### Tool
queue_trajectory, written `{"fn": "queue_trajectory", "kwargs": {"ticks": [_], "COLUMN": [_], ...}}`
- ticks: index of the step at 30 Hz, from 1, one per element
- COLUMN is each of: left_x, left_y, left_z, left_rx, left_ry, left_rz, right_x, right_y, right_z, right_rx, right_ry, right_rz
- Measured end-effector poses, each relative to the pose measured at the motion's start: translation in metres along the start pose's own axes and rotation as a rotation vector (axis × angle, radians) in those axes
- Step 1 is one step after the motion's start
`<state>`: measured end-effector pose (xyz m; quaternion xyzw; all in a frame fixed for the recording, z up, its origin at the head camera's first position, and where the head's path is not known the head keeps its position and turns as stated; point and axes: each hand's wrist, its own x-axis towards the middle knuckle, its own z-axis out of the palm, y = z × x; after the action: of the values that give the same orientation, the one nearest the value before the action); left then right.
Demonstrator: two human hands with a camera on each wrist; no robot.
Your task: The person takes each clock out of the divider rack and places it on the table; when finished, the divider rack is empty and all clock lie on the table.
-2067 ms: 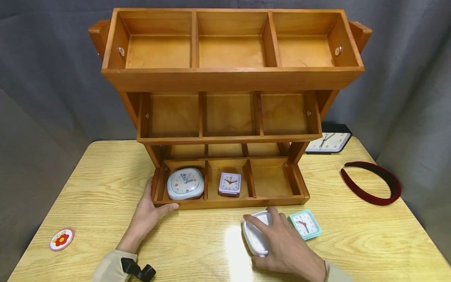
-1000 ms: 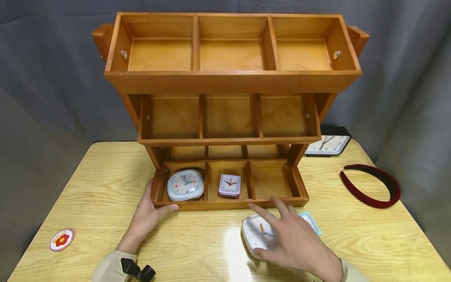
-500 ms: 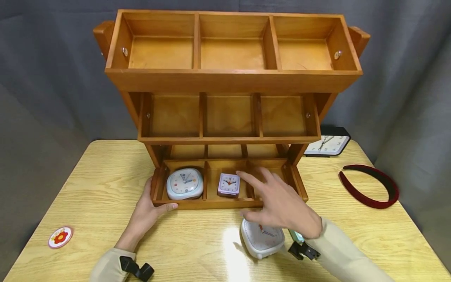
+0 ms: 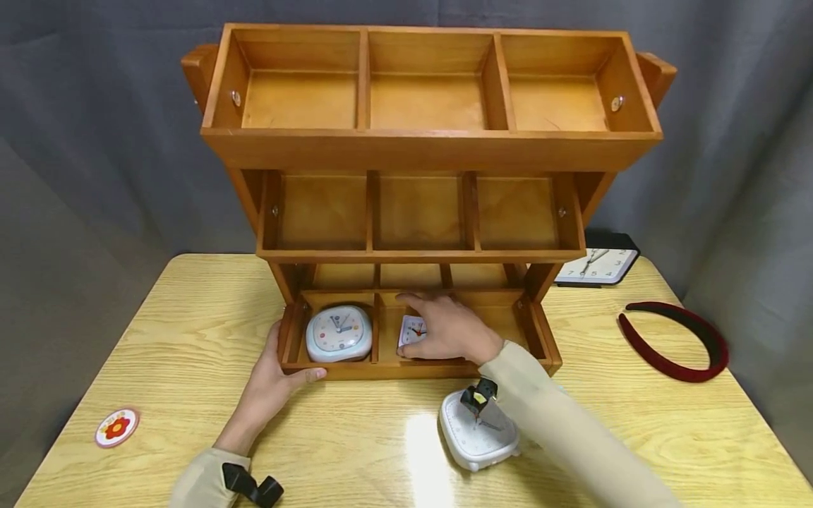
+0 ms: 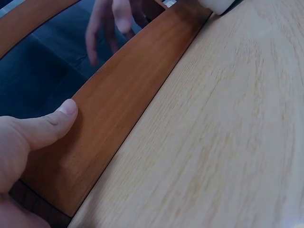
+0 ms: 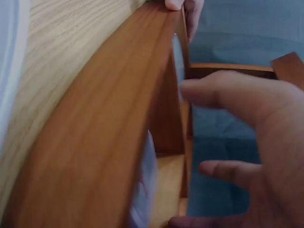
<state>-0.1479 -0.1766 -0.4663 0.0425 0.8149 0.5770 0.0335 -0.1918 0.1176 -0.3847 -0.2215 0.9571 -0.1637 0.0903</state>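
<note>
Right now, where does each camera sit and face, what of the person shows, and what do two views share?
Head: worn on the head, facing forward and down at the shelf; shows left hand, right hand and sleeves.
Left wrist: sits on that wrist, looks along the bottom tray; left hand near, right hand beyond.
Right wrist: sits on that wrist, looks back along the bottom tray; right hand near, left hand far.
Shared: both wrist views show the bottom tray's front and both hands.

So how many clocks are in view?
4 plainly: pale-blue clock left and purple clock centre in the bottom tray; white clock on the table in front; black clock behind, right. The right sleeve may hide another.
</note>
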Motion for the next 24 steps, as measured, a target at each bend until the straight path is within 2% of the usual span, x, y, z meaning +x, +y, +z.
{"fn": "queue_trajectory", "kwargs": {"ticks": [5,11,18,24], "left_x": [-0.001,-0.001,-0.001,-0.001], "left_y": [0.000,0.000,-0.001,0.000], "left_z": [0.000,0.000,0.000,-0.001], "left_rx": [-0.013,-0.012,-0.001,-0.011], "left_ry": [-0.005,0.000,-0.001,-0.002], "left_rz": [0.010,0.019,0.023,0.012], "right_x": [0.011,0.020,0.023,0.022], "right_y": [-0.004,-0.010,-0.009,-0.007], "right_z": [0.010,0.017,0.025,0.023], "right_rx": [-0.019,-0.023,-0.089,-0.093], "right_ry": [-0.074,-0.125,-0.130,-0.116], "right_rz": [0.054,0.101,0.068,0.019]}}
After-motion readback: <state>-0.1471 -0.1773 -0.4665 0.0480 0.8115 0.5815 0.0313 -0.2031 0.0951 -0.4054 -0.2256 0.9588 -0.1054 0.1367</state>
